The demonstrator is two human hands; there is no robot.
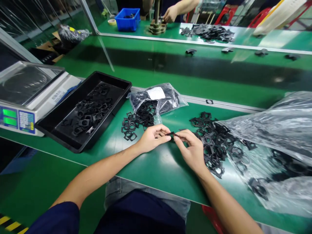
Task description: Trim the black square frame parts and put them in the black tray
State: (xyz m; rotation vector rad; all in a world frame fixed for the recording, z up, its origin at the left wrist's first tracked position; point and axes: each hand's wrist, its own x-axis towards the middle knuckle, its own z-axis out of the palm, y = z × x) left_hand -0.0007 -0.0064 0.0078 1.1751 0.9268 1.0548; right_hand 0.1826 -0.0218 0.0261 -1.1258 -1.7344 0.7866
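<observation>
My left hand [154, 138] and my right hand [191, 148] meet above the green table, both pinching one small black part [172, 133] between fingertips. Behind my left hand lies a loose pile of black rings [130, 125], spilling from a clear plastic bag [168, 97] with a white label. Beside my right hand spreads a heap of black plastic frames [213, 143], reaching into a large clear bag [273, 126] at the right.
A black tray [97, 143] holding black parts stands at the left, next to a scale [36, 110]. Beyond the belt [151, 65] are a co-worker's hand [170, 13], a blue bin [128, 22] and a pile of black parts [209, 32].
</observation>
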